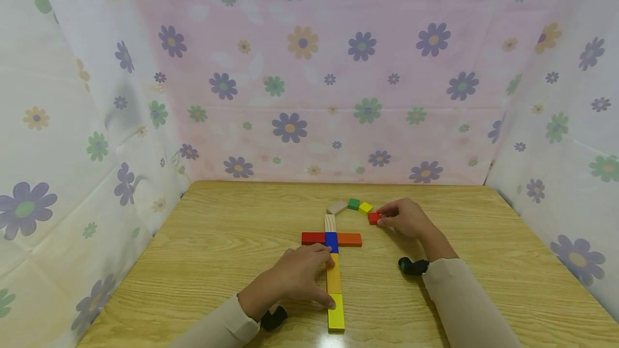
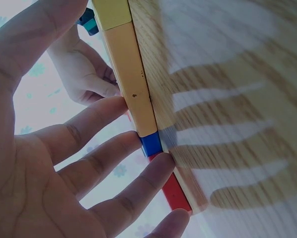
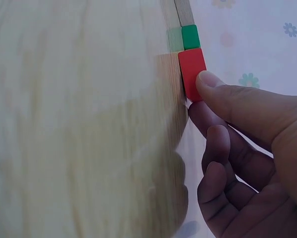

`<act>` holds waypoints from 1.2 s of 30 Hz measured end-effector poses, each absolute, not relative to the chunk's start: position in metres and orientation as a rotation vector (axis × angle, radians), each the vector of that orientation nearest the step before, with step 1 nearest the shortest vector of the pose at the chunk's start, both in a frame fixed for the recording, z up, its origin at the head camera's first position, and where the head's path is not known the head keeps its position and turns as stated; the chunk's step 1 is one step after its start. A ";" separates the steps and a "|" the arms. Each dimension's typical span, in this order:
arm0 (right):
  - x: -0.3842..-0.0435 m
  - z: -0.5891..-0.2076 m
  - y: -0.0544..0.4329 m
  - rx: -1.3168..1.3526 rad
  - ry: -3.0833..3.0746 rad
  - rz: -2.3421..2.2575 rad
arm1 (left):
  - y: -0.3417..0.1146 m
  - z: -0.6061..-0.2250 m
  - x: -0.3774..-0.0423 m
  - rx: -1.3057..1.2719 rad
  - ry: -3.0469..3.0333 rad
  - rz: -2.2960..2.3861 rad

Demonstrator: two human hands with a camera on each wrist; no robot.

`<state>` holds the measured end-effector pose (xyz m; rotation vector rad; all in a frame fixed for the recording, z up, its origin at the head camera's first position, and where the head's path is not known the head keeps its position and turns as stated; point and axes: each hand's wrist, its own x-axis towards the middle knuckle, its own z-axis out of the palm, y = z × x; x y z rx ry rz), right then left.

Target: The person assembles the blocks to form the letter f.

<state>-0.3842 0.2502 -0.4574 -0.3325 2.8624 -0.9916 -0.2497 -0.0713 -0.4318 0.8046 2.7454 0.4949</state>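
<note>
My right hand pinches a small red block between thumb and forefinger, at table level beside a yellow cube. In the right wrist view, the thumb lies on the red block. Spread over a straight column of blocks, my left hand has its thumb at the long yellow block. Its fingertips touch near the blue block and the orange-yellow block. A red bar and an orange bar flank the blue block.
Above the blue block stands a pale wooden block, followed by a tilted wooden block and a green cube in a curve. A flowered curtain encloses the back and sides of the wooden table.
</note>
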 end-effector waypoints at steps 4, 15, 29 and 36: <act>-0.384 -0.457 0.250 -0.329 2.864 -0.985 | -0.071 -0.433 -0.250 0.805 2.746 0.493; -0.382 -0.458 0.248 -0.347 2.851 -1.009 | -0.071 -0.432 -0.249 0.815 2.763 0.452; -0.381 -0.457 0.248 -0.331 2.833 -1.026 | -0.071 -0.429 -0.248 0.808 2.767 0.435; -0.381 -0.457 0.247 -0.320 2.830 -1.033 | -0.071 -0.430 -0.248 0.813 2.769 0.426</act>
